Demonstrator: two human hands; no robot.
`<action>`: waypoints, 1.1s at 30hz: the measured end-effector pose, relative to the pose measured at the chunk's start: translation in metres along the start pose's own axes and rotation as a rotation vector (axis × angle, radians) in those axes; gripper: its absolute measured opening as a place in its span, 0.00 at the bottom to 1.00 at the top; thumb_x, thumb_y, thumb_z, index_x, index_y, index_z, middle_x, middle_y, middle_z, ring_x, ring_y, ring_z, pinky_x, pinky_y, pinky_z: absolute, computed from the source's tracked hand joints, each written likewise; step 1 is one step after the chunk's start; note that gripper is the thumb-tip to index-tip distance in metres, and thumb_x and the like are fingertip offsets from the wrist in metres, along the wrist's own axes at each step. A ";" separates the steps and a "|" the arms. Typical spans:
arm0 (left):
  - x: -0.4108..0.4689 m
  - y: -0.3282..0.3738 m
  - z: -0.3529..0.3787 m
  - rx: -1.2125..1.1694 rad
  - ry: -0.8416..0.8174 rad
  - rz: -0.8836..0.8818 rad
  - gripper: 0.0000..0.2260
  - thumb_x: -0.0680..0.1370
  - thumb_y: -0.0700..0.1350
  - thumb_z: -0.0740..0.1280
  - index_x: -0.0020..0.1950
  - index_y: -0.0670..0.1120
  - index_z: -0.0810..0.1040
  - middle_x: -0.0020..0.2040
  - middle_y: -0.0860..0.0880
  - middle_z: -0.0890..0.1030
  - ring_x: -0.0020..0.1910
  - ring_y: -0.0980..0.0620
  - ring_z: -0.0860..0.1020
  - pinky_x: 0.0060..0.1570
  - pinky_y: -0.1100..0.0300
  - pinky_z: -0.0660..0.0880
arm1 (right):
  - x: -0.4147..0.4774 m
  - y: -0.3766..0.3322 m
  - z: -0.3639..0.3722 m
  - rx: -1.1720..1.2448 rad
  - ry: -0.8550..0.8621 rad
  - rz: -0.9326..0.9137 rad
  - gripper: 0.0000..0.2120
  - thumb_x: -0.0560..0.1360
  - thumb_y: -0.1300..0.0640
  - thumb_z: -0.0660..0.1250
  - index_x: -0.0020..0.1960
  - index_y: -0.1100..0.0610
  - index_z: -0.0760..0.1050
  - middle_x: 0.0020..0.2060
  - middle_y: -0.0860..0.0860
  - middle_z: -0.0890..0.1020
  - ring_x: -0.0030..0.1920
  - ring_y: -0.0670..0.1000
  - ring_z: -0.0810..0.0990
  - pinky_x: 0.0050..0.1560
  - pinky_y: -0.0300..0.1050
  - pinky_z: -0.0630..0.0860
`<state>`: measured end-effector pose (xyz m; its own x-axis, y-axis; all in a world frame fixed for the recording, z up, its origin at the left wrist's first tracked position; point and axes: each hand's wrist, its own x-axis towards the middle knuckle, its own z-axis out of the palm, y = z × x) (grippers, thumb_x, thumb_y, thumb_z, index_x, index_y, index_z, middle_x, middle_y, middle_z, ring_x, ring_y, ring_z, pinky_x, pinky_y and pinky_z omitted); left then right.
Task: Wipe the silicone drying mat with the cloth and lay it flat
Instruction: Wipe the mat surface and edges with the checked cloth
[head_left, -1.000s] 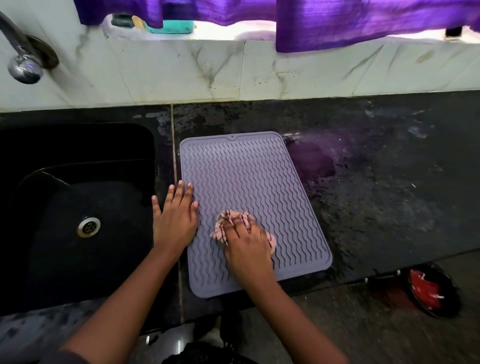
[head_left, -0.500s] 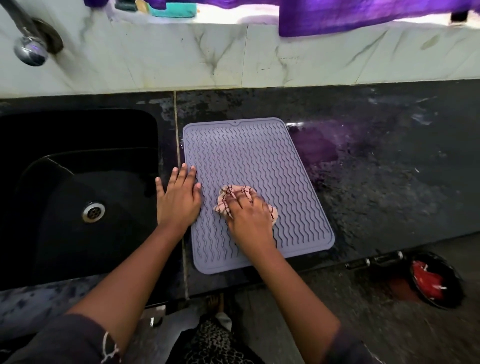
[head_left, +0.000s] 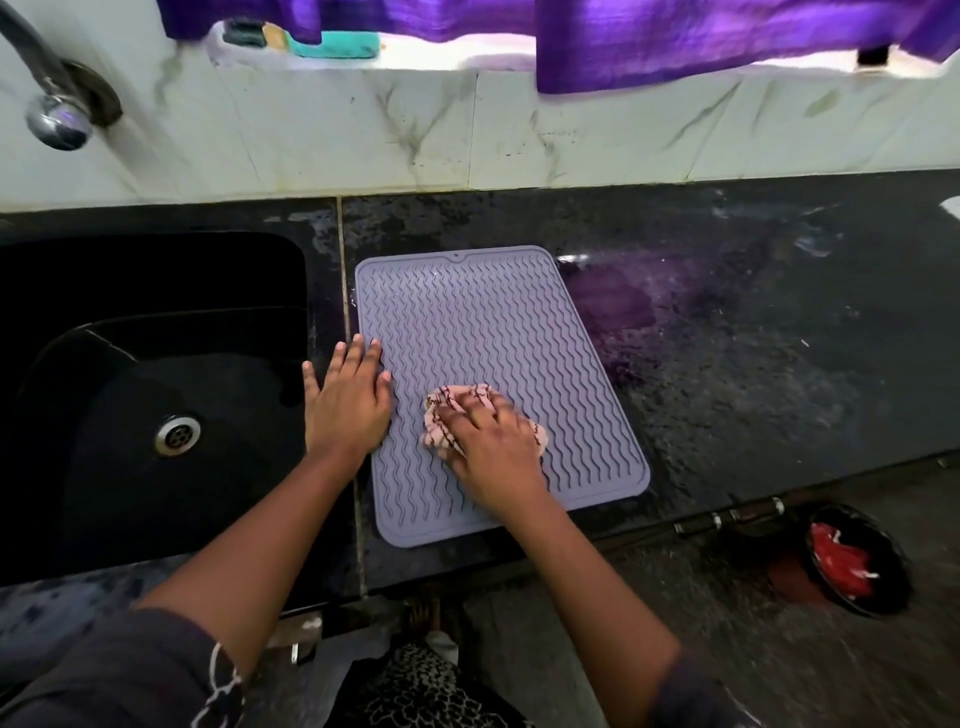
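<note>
**Mat pinned flat, cloth working the near half**

Your silicone drying mat (head_left: 483, 332) lies flat on the dark counter (head_left: 753, 364), just beside the sink (head_left: 156, 374), its long side running from the wall down to the front edge. All four corners look down, with no curl that I can see, so the "lay flat" part seems close to settled while the wiping is under way.

On the mat, the pink patterned cloth (head_left: 441, 410) sits bunched in the near half, a little toward 5 o'clock from the mat's centre. Your right hand (head_left: 493, 447) covers most of it, fingers spread and pressing it down onto the ridges, not so much gripping it as trapping it under the palm. The fingers are blurred, which reads to me as a stroke in progress.

Your left hand (head_left: 348, 405) lies open and flat at the mat's 9 o'clock edge, fingers overlapping the rim and the heel on the counter strip beside the sink. My read: that is your anchor, so the mat does not skate on a counter that looks wet.

The far half, toward 12 o'clock, lies uncovered beyond the cloth; I cannot tell whether it has been wiped.
</note>
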<state>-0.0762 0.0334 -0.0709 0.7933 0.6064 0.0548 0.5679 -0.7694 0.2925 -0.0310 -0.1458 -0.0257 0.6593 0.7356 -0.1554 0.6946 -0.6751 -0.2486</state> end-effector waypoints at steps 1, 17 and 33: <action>0.000 0.000 0.000 -0.001 0.000 -0.001 0.23 0.82 0.52 0.49 0.77 0.49 0.57 0.78 0.49 0.57 0.77 0.50 0.52 0.73 0.42 0.41 | -0.001 -0.001 0.005 -0.009 0.005 0.013 0.25 0.79 0.43 0.54 0.74 0.48 0.56 0.74 0.51 0.60 0.73 0.59 0.55 0.71 0.57 0.53; 0.000 -0.001 0.002 -0.004 0.012 0.015 0.23 0.81 0.52 0.49 0.76 0.48 0.58 0.77 0.48 0.59 0.77 0.49 0.54 0.73 0.41 0.43 | -0.039 0.005 -0.009 0.007 -0.048 -0.032 0.22 0.79 0.53 0.60 0.72 0.50 0.61 0.68 0.52 0.70 0.63 0.56 0.68 0.63 0.52 0.67; 0.001 -0.001 0.003 -0.011 -0.001 0.005 0.23 0.81 0.52 0.49 0.76 0.49 0.57 0.78 0.49 0.58 0.77 0.49 0.52 0.72 0.41 0.41 | -0.101 -0.003 -0.015 -0.151 -0.227 -0.007 0.23 0.78 0.61 0.55 0.73 0.51 0.61 0.70 0.53 0.66 0.62 0.60 0.66 0.59 0.54 0.67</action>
<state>-0.0759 0.0343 -0.0736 0.7964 0.6022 0.0554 0.5615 -0.7703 0.3024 -0.0951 -0.2194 0.0053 0.5847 0.7226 -0.3687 0.7453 -0.6580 -0.1077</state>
